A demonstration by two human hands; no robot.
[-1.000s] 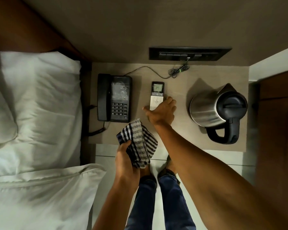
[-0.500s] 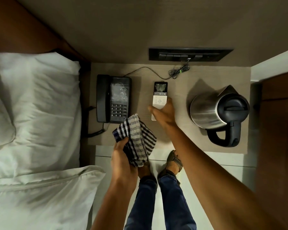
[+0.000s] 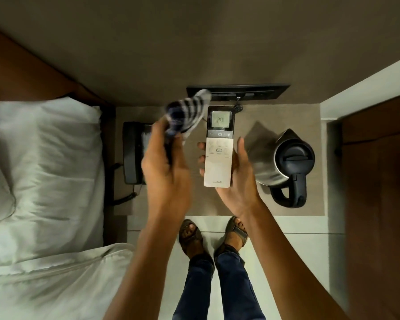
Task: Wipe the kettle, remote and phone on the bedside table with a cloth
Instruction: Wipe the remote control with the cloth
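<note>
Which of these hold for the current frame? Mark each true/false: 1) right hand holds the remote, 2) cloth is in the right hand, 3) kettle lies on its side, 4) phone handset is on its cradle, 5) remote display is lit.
1) The right hand holds the remote: true.
2) The cloth is in the right hand: false, the left hand grips it.
3) The kettle lies on its side: false, it stands upright on the table.
4) The phone has its handset on the cradle: true.
5) The remote display shows digits: true.
</note>
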